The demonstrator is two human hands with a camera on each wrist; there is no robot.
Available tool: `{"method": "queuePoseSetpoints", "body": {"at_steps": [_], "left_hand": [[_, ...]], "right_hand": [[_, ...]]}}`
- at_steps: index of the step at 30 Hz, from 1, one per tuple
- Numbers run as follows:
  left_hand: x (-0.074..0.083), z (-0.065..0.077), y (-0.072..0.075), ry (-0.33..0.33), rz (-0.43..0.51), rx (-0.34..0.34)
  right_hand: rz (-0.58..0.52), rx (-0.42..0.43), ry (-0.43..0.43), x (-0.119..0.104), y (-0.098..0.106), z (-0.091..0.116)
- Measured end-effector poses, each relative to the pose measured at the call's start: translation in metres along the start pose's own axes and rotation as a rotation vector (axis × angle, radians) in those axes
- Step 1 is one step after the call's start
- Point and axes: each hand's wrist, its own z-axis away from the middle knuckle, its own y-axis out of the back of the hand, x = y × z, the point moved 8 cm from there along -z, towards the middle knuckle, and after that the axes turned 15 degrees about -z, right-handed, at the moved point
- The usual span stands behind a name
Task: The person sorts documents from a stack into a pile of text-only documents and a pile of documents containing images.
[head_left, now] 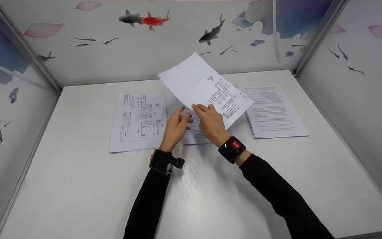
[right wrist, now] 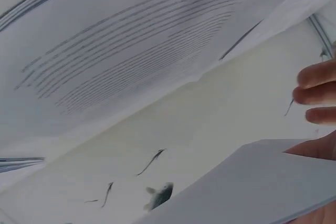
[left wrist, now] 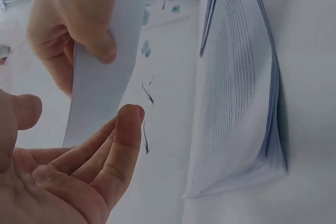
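My right hand pinches a sheet of paper by its near edge, thumb on one face and fingers on the other. The sheet is held up at a slant and carries a technical drawing on its right half. Beside it, close to the near corner, my left hand has its fingers extended and loosely bent, holding nothing. In the left wrist view, the left fingertips come up to the sheet's lower end. Below both hands lies a stack of text pages, partly hidden by the hands and sheet.
Left on the white table lies a stack of drawing sheets. A further stack of printed text pages lies on the right. Printed panels with fish enclose the table at the back and sides.
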Motion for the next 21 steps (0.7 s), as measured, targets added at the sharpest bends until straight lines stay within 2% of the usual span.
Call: {"method": "queuePoseSetpoints", "body": {"at_steps": [4,7,10,15,18,21], "left_hand": [[-0.004,0.001,0.006,0.076,0.248,0.039],[-0.007,0.001,0.01,0.126,0.346,0.083],[-0.01,0.0,0.015,0.158,0.361,0.146],[-0.019,-0.001,0.029,0.183,0.28,0.247],[-0.027,0.001,0.04,0.195,0.303,0.253],[-0.032,0.002,0.051,0.187,0.371,0.225]], "right_hand": [[-0.013,-0.004,0.057,-0.025,-0.01,0.002],[-0.018,0.004,0.093,-0.036,-0.015,0.003],[-0.039,0.003,0.127,-0.04,-0.019,0.002],[-0.173,-0.084,0.166,-0.034,-0.028,-0.001],[-0.293,-0.127,0.124,-0.022,-0.03,-0.004],[-0.372,-0.104,0.036,-0.002,-0.025,-0.012]]}}
